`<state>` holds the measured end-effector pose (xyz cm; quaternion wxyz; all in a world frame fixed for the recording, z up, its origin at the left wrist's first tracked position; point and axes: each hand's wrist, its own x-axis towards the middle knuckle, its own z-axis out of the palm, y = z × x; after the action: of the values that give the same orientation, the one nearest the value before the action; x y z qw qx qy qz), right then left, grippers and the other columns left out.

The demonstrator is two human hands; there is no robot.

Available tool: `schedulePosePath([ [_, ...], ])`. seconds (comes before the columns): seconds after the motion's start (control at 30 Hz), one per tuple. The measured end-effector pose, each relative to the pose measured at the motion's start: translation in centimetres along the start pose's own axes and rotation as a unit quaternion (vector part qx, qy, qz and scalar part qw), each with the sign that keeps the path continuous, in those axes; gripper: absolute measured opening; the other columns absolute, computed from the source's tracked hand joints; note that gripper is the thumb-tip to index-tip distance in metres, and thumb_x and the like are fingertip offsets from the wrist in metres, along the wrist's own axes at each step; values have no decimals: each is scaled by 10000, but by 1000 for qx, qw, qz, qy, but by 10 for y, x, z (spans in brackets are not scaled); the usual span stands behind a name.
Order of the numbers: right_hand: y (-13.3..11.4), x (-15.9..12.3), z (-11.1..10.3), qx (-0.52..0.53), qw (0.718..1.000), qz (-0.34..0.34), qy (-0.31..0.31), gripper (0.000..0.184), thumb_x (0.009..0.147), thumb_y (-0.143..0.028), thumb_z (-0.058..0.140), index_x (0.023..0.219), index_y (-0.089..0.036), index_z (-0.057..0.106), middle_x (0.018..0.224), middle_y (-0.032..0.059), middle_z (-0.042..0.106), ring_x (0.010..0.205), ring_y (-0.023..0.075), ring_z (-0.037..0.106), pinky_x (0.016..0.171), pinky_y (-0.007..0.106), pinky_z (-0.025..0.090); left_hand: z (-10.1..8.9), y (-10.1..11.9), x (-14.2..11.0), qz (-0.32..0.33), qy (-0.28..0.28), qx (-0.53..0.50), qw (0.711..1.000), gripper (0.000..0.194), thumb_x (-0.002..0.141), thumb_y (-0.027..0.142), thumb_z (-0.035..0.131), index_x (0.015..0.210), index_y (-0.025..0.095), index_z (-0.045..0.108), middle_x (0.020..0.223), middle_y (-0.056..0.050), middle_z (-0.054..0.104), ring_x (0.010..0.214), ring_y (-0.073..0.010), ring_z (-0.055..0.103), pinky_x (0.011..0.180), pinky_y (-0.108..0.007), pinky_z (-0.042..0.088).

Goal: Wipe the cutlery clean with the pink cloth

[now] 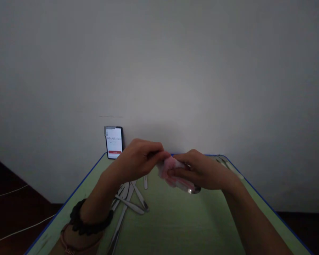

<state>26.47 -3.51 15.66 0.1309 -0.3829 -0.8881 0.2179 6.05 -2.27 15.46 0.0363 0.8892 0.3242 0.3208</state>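
Above the table, my two hands meet around a pink and white cloth [168, 170]. My left hand [142, 157] is closed, its fingertips pinching the cloth's left side. My right hand [199, 168] is closed over the other side, thumb pressed on the fabric. From under the right fingers pokes the rounded, shiny metal end of a piece of cutlery [193, 191]; the cloth and fingers hide the rest, so its kind is unclear. Below my left forearm, several pieces of metal cutlery [134, 207] lie crossed in a loose pile.
The green table [172, 226] has a blue edge and stands against a pale wall [159, 78]. A phone [114, 143] with a running timer leans on the wall at the back left. More cutlery [230, 166] lies at the back right, partly behind my right wrist.
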Motion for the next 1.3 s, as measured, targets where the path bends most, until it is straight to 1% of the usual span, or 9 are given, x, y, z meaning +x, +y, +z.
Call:
schedulePosePath([
  [0.1, 8, 3, 1, -9, 999, 13, 32, 251, 861, -322, 467, 842, -147, 646, 572, -17, 563, 491, 85, 442, 487, 199, 300, 4, -4, 2, -9, -6, 25, 1000, 286, 877, 296, 483, 690, 142, 635, 515, 48, 508, 466, -60, 403, 491, -181, 293],
  [0.3, 21, -5, -7, 13, 997, 18, 69, 271, 865, -344, 466, 970, -197, 669, 791, 8, 666, 645, 125, 551, 601, 212, 359, -5, -14, -3, -41, 35, 53, 997, 333, 888, 345, 454, 707, 137, 642, 533, 26, 563, 467, -70, 435, 491, -180, 307],
  [0.4, 18, -4, -8, -16, 997, 18, 78, 255, 863, -330, 470, 950, -225, 686, 856, 18, 686, 728, 156, 587, 678, 233, 372, -7, -13, -3, -37, 41, 78, 995, 330, 887, 346, 452, 710, 143, 644, 530, 27, 562, 458, -71, 428, 490, -184, 303],
  [0.53, 14, -1, -9, -86, 993, 11, 79, 248, 870, -306, 459, 919, -230, 691, 880, 44, 684, 798, 187, 592, 743, 261, 372, -6, -9, -2, -44, 12, 87, 995, 335, 892, 358, 444, 726, 149, 647, 525, 28, 551, 451, -73, 426, 485, -190, 290],
  [0.73, 19, -9, -10, -124, 984, 57, 112, 291, 897, -322, 401, 915, -191, 661, 925, 89, 659, 830, 204, 587, 740, 269, 389, -6, -13, -3, -52, -4, 98, 994, 339, 890, 367, 451, 710, 152, 642, 526, 27, 550, 464, -76, 434, 495, -192, 297],
  [0.93, 31, -6, -1, -109, 987, 114, 43, 320, 892, -367, 395, 850, -171, 645, 804, 85, 662, 694, 184, 577, 629, 259, 384, -9, -10, -4, -22, 65, 107, 992, 346, 892, 341, 448, 677, 144, 634, 505, 32, 536, 445, -70, 413, 483, -187, 309],
  [1.13, 28, -4, -7, 53, 998, 26, 18, 276, 881, -336, 419, 946, -176, 634, 849, 22, 668, 732, 154, 590, 664, 232, 408, -9, -5, -4, -17, 111, 99, 989, 344, 876, 366, 473, 657, 154, 633, 482, 44, 523, 426, -64, 400, 469, -177, 318],
  [1.23, 29, -5, -9, 43, 998, 25, 36, 306, 880, -369, 417, 924, -165, 641, 793, 20, 660, 665, 141, 575, 635, 228, 398, -4, -9, -2, -47, 118, 68, 990, 348, 871, 377, 475, 656, 150, 628, 458, 56, 475, 424, -64, 385, 461, -173, 311],
  [1.3, 34, -5, -7, 15, 998, 39, 51, 323, 874, -394, 423, 925, -164, 645, 735, 19, 646, 614, 134, 554, 605, 226, 384, 0, -13, 0, -69, 84, 49, 993, 361, 876, 369, 458, 650, 142, 625, 454, 60, 445, 426, -63, 376, 449, -172, 290],
])
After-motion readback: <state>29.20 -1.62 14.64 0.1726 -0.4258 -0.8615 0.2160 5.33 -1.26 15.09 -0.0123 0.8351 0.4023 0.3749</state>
